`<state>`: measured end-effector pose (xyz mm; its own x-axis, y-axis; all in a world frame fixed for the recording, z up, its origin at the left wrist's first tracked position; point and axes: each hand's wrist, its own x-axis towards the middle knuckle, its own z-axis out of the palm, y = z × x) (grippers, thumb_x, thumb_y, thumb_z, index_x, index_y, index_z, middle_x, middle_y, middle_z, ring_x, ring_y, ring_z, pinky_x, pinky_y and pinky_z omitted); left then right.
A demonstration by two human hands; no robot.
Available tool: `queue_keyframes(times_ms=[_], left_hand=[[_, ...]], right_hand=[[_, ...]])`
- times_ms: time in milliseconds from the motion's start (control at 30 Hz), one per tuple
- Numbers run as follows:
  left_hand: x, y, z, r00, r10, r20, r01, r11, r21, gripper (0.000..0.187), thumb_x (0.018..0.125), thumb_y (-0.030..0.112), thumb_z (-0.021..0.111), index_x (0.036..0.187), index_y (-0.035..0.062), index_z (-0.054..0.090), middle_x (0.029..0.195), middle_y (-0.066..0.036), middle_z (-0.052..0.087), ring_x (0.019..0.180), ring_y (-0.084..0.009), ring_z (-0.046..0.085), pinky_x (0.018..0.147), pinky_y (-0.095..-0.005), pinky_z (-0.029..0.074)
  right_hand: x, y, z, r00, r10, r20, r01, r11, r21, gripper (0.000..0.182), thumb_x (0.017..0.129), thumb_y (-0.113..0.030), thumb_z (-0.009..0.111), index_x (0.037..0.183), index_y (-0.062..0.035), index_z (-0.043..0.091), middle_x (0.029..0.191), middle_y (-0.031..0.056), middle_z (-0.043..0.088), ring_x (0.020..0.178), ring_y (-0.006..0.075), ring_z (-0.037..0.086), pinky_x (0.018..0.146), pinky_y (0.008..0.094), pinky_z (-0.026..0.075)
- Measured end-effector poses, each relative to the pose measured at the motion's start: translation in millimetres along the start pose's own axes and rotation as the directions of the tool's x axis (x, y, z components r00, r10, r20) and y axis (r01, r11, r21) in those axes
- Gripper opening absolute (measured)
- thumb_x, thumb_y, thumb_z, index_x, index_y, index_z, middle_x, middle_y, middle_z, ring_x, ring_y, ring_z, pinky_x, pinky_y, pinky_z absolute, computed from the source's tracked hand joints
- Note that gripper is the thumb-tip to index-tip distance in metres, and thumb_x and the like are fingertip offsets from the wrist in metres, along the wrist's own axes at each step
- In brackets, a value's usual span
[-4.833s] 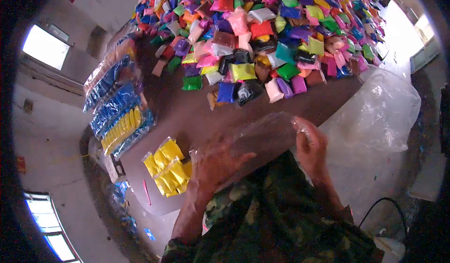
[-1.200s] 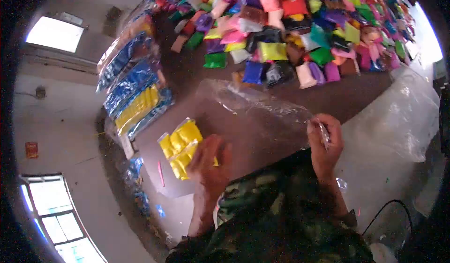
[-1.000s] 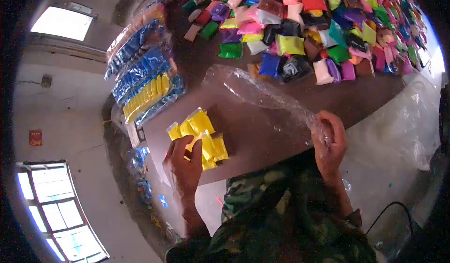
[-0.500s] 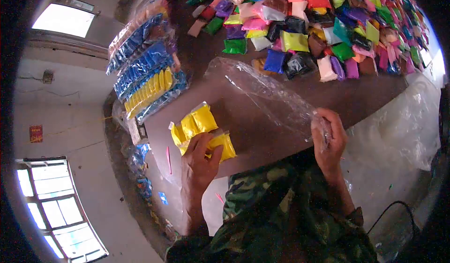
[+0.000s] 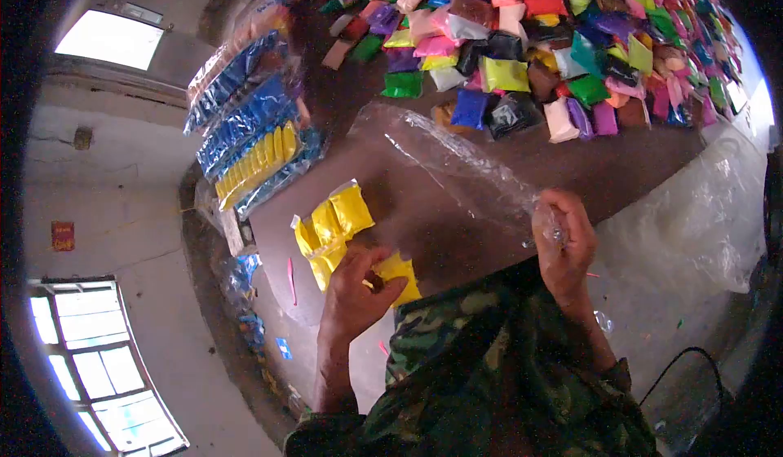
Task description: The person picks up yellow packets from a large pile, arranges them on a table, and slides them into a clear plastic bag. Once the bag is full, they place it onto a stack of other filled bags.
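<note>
Several shiny yellow packets (image 5: 333,219) lie in rows on the brown table near its front edge. My left hand (image 5: 352,294) is over their near side, thumb and fingers closed round one yellow packet (image 5: 401,271) that sits a little apart from the rest; part of it is hidden by the fingers. My right hand (image 5: 567,237) is closed on the gathered end of a long clear plastic bag (image 5: 465,163). The bag stretches limp to the upper left above the table, and no contents show in it.
A big heap of coloured packets (image 5: 506,74) covers the far side of the brown table (image 5: 506,249). Bagged blue and yellow packets (image 5: 257,159) are stacked at the left edge. A large clear plastic sheet (image 5: 677,220) hangs at the right. A pink stick (image 5: 291,282) lies at the left.
The yellow packet at my left hand has moved toward me and slightly right, away from the others. My left hand shifted with it. My right hand still holds the bag, nearly unmoved.
</note>
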<state>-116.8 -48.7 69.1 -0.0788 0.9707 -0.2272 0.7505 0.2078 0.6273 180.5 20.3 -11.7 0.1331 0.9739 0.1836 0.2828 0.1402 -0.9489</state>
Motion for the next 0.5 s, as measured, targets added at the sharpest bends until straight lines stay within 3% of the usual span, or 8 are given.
queue_keyframes(times_ms=[67, 167, 300, 400, 500], left_hand=[[0, -9, 3, 0.997, 0.073, 0.012, -0.073, 0.997, -0.030, 0.046, 0.080, 0.011, 0.084, 0.119, -0.0005, 0.062, 0.113, -0.016, 0.068, 0.085, -0.0254, 0.074, 0.073, -0.0353, 0.062], [2, 2, 1, 0.999, -0.047, 0.027, 0.050, 0.989, -0.137, 0.044, 0.082, 0.011, 0.084, 0.117, -0.0002, 0.062, 0.110, -0.015, 0.069, 0.087, -0.0243, 0.074, 0.075, -0.0359, 0.063], [22, 49, 1, 0.988, -0.106, -0.113, 0.058, 0.929, -0.366, 0.042, 0.085, 0.015, 0.083, 0.118, 0.0009, 0.060, 0.104, -0.014, 0.070, 0.089, -0.0194, 0.072, 0.075, -0.0323, 0.060], [49, 86, 18, 0.949, 0.034, -0.312, -0.125, 0.953, -0.275, 0.041, 0.085, 0.016, 0.084, 0.115, 0.0004, 0.061, 0.103, -0.012, 0.071, 0.088, -0.0171, 0.070, 0.076, -0.0309, 0.059], [63, 101, 39, 0.906, 0.130, -0.404, -0.240, 0.942, -0.235, 0.040, 0.083, 0.016, 0.085, 0.113, 0.0021, 0.062, 0.100, -0.012, 0.070, 0.083, -0.0196, 0.071, 0.075, -0.0310, 0.058]], right_hand=[[-1, 5, 0, 1.000, -0.019, 0.022, 0.019, 1.000, 0.015, 0.029, 0.089, -0.015, 0.070, 0.115, -0.0036, 0.066, 0.107, 0.0141, 0.068, 0.095, 0.0292, 0.068, 0.086, 0.0406, 0.054], [1, 0, -2, 0.998, -0.055, 0.038, 0.055, 0.998, -0.011, 0.031, 0.087, -0.013, 0.071, 0.116, -0.0036, 0.065, 0.108, 0.0144, 0.068, 0.096, 0.0300, 0.068, 0.087, 0.0414, 0.054], [2, 0, -1, 0.991, -0.120, 0.058, 0.123, 0.991, -0.054, 0.035, 0.083, -0.011, 0.071, 0.117, -0.0036, 0.065, 0.110, 0.0158, 0.068, 0.097, 0.0333, 0.068, 0.089, 0.0422, 0.054], [2, -3, 0, 0.992, -0.110, 0.066, 0.115, 0.989, -0.089, 0.037, 0.083, -0.011, 0.071, 0.118, -0.0034, 0.064, 0.111, 0.0171, 0.068, 0.100, 0.0368, 0.067, 0.091, 0.0451, 0.053], [3, 5, -1, 0.970, -0.213, 0.120, 0.231, 0.958, -0.172, 0.041, 0.082, -0.015, 0.076, 0.119, -0.0038, 0.064, 0.113, 0.0175, 0.068, 0.103, 0.0390, 0.066, 0.093, 0.0479, 0.053]])
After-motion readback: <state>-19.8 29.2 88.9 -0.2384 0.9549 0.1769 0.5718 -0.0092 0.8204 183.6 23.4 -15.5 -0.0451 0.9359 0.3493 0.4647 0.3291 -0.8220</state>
